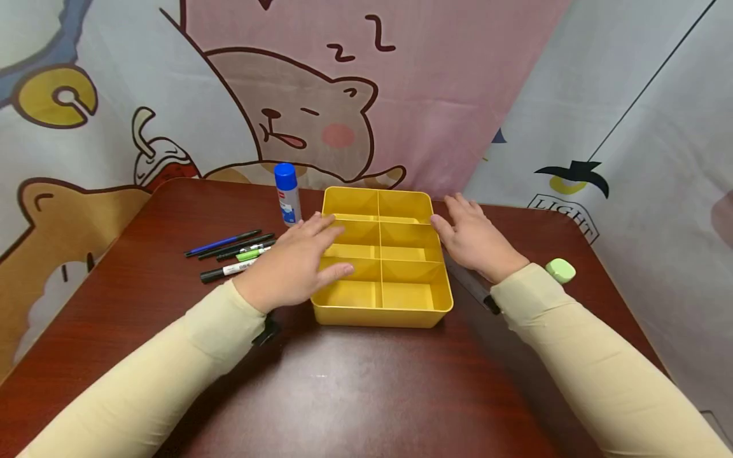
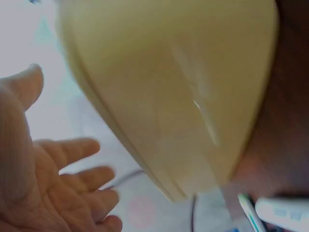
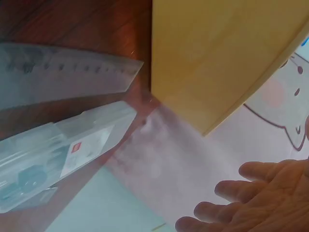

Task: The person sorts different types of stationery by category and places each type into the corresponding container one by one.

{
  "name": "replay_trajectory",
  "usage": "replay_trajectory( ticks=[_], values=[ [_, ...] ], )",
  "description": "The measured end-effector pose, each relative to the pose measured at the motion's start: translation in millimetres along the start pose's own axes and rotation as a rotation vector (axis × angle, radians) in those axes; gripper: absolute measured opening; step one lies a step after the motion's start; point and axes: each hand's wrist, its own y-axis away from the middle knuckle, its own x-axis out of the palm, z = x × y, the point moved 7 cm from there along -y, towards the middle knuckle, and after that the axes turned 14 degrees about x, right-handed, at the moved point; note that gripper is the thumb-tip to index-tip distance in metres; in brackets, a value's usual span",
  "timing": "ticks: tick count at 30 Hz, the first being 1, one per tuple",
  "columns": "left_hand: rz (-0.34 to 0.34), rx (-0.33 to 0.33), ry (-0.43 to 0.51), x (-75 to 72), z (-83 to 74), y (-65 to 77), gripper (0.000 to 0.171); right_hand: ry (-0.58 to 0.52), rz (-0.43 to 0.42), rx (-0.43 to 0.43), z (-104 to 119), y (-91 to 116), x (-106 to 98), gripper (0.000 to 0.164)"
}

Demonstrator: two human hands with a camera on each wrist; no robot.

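A yellow divided box [image 1: 382,317] with several compartments stands on the table between both hands. My left hand [image 1: 292,264] is at its left side, fingers extended and thumb reaching over the left compartments; in the left wrist view, the hand [image 2: 63,183] appears apart from the box wall [image 2: 169,96]. By the far right rim is my right hand [image 1: 478,238], its fingers straight and holding nothing. In the right wrist view this hand [image 3: 260,198] also shows spread fingers. A transparent ruler [image 3: 63,72] and a clear plastic case [image 3: 72,150] lie right of the box.
Left of the box, a blue pen [image 1: 220,244], a white-barrelled marker [image 1: 229,270] and several other pens lie together. A glue stick [image 1: 288,197] stands upright behind them. A pale green rounded object [image 1: 560,271] is at the right. A printed cloth [image 1: 446,83] hangs behind the table.
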Motion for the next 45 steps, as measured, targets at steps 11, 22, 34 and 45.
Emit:
replay_trajectory(
  ticks=[11, 22, 34, 45],
  values=[
    [0.053, 0.279, -0.059, 35.4, -63.2, 23.2, 0.050, -0.026, -0.003, 0.090, -25.8, -14.5, -1.0, 0.075],
    [-0.127, 0.306, -0.288, 48.3, -63.9, 26.6, 0.034, -0.041, -0.043, 0.180, -48.8, -23.6, -7.1, 0.060],
    [-0.140, 0.329, -0.318, 48.1, -58.2, 28.3, 0.036, -0.013, -0.004, 0.210, -75.3, -20.9, 11.2, 0.056],
    [-0.133, 0.355, -0.304, 48.7, -61.9, 23.0, 0.035, 0.152, 0.092, 0.226, -75.3, -25.9, 41.5, 0.067]
  ],
)
